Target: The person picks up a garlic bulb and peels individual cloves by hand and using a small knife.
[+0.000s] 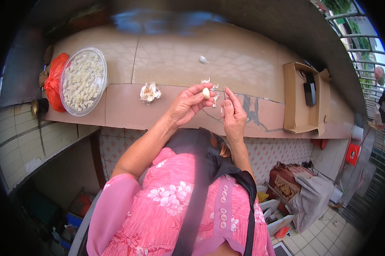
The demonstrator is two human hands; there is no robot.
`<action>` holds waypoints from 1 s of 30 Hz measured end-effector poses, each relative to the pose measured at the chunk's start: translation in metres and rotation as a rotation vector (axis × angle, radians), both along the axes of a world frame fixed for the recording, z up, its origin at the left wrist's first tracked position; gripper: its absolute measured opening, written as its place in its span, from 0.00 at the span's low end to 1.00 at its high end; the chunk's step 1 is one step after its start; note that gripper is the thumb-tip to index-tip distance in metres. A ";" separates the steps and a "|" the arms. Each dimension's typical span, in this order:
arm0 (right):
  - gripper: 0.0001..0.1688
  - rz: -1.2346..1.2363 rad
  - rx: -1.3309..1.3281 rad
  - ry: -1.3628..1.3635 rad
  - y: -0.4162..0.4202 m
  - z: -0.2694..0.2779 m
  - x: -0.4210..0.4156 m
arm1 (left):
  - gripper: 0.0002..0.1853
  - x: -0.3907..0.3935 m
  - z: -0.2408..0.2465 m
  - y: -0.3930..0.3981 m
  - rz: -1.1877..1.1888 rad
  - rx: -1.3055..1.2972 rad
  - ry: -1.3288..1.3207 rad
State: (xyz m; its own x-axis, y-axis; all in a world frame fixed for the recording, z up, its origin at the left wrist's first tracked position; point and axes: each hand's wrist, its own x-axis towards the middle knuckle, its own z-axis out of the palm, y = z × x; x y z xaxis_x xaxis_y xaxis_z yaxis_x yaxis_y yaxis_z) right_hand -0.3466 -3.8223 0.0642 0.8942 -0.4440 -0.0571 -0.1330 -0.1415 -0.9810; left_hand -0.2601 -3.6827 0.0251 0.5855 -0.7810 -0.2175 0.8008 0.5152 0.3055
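Observation:
A pale peeled garlic clove [206, 93] is pinched between the thumb and fingers of my left hand [191, 103]. Just to its right, my right hand [234, 112] holds a thin, narrow object [224, 93] upright between thumb and index finger; it looks like a small blade, but its kind is unclear. Bits of garlic skin [215, 101] lie on the counter behind and between the hands. Farther back lies a single garlic clove in its skin [204, 60]. To the left of my hands rests a partly opened garlic head with loose skins [150, 93].
At the left of the tiled counter [179, 60] stand a round clear plastic container of white crumbly pieces [83, 81], a red plastic bag [55, 84] and a dark tin [39, 107]. An open cardboard box [293, 96] with a black object [310, 89] is at the right.

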 end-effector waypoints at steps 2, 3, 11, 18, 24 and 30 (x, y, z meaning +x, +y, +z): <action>0.19 0.022 -0.063 -0.005 0.000 -0.001 0.002 | 0.19 0.002 0.001 0.001 -0.009 -0.018 0.013; 0.19 0.048 -0.115 -0.021 0.002 -0.003 0.002 | 0.19 0.001 -0.001 0.001 0.013 -0.012 0.004; 0.19 0.232 -0.190 0.026 0.012 0.010 0.005 | 0.16 -0.001 -0.006 -0.002 0.072 0.034 -0.056; 0.18 0.218 -0.282 -0.058 0.013 0.006 0.006 | 0.15 -0.003 -0.005 -0.003 0.086 0.066 -0.108; 0.16 0.178 -0.339 -0.091 0.011 0.003 0.006 | 0.15 -0.004 -0.005 -0.003 0.069 0.062 -0.134; 0.15 0.069 -0.230 -0.125 0.006 -0.006 0.004 | 0.17 -0.004 -0.003 -0.003 0.045 0.097 -0.110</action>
State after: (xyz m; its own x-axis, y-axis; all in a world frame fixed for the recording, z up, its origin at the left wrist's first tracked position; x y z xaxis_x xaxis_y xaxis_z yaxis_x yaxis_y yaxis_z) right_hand -0.3421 -3.8164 0.0584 0.9165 -0.3705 0.1507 0.0047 -0.3668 -0.9303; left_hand -0.2637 -3.6858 0.0226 0.6437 -0.7318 -0.2236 0.7366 0.5133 0.4404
